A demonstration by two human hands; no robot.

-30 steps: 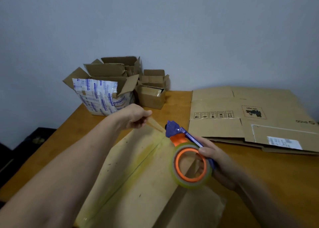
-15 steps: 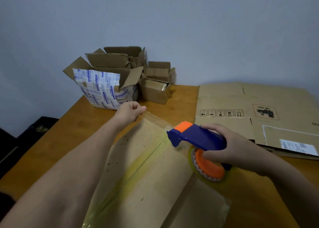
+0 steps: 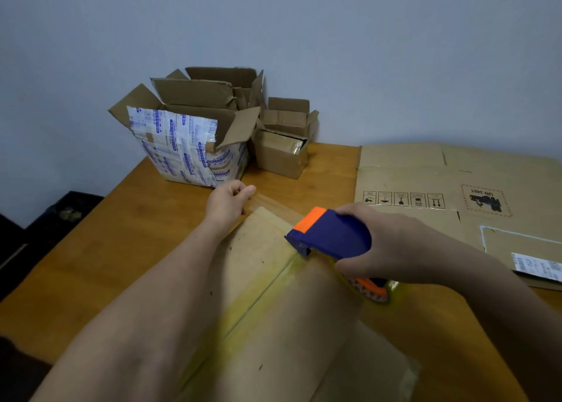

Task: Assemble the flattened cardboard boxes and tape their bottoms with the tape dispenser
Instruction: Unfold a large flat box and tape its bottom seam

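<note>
I see the right hand (image 3: 392, 246) gripping the tape dispenser (image 3: 331, 234) on the box (image 3: 273, 280) seam; the left hand (image 3: 226, 202) pinches the tape end (image 3: 267, 202)

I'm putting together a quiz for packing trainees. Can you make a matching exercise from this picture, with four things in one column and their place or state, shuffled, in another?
Things
1. tape dispenser
2. flattened cardboard box
3. blue-printed open box
4. left hand

Place or state
A. stands at the table's far left, flaps up
B. gripped by the right hand
C. pinches the tape end
D. lies flat on the right

Pairs: 1-B, 2-D, 3-A, 4-C
</note>
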